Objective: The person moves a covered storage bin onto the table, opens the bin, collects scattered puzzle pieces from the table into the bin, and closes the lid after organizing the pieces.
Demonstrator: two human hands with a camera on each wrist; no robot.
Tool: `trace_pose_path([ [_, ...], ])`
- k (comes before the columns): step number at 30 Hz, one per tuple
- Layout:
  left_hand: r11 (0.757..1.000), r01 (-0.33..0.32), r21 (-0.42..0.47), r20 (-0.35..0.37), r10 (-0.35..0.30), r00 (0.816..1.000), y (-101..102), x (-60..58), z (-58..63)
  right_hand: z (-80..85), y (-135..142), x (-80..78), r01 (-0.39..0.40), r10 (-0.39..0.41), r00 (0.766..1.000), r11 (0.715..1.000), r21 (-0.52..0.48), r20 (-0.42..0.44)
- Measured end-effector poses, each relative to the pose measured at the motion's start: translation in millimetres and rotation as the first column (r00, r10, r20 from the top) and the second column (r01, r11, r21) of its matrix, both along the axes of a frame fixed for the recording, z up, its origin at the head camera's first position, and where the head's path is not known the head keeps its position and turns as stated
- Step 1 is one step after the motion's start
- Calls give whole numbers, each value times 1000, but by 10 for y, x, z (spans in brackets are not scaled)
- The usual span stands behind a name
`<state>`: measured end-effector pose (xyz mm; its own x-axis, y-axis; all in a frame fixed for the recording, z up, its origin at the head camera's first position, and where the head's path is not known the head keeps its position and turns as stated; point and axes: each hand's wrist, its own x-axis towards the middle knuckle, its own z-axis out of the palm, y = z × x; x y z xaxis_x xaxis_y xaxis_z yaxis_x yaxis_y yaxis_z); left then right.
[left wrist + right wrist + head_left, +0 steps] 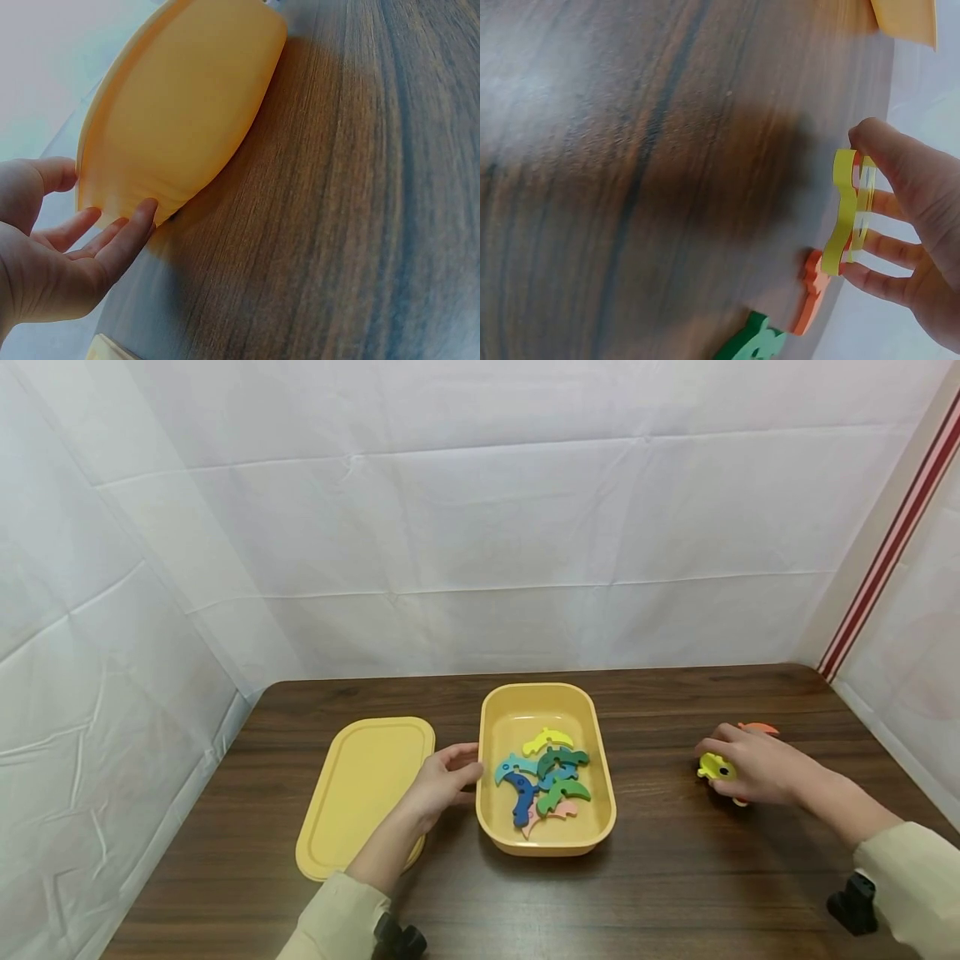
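A yellow tub [483, 793] stands mid-table, holding several flat, curved, animal-shaped toy pieces [564, 791] in blue, green, yellow and pink. At its left wall, my left hand [442, 781] has the thumb by the rim and loosely bent fingers [139, 232] against the side. Off to the right, my right hand [765, 767] pinches a yellow toy piece [843, 217] between thumb and fingertips. Some red and white shows along that piece, partly hidden by the fingers. Below it in the right wrist view lie an orange piece [811, 294] and a green piece [751, 341].
A flat yellow lid [360, 793] lies on the dark wooden table [660, 893], left of the tub and partly under my left forearm. White cloth [480, 518] hangs behind the table and at both sides. A red stripe [892, 539] runs down the right corner.
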<state>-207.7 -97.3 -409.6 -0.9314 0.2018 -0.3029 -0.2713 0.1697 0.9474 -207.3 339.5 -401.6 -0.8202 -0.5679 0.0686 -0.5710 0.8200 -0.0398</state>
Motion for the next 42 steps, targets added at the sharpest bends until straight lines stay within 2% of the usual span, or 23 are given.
trace_pose_path([
  [5, 1000, -11, -10, -2, 11, 1000, -3, -4, -20, 45, -85, -49, -11, 12, 1000, 999, 30, -25],
  [13, 1000, -20, -16, 6, 20, 1000, -1, -1, -25, 178, -223, -123, -9, 9, 1000, 997, 72, -1],
  [27, 1000, -11, -12, 1, 11, 1000, -2, 4, -23, 342, -465, -286, -62, 62, 998, 997, 57, -14],
  [32, 1000, -11, -8, -1, 11, 1000, -3, 5, -24, 365, -534, -351, -54, 55, 998, 997, 59, -9],
  [39, 1000, -15, -14, -1, 15, 1000, -1, 0, -26, 432, -645, -434, 4, -7, 999, 998, 64, 40],
  [42, 1000, -10, -8, -4, 10, 1000, 3, 22, 22, 467, -697, -464, -6, 3, 999, 998, 65, 34],
])
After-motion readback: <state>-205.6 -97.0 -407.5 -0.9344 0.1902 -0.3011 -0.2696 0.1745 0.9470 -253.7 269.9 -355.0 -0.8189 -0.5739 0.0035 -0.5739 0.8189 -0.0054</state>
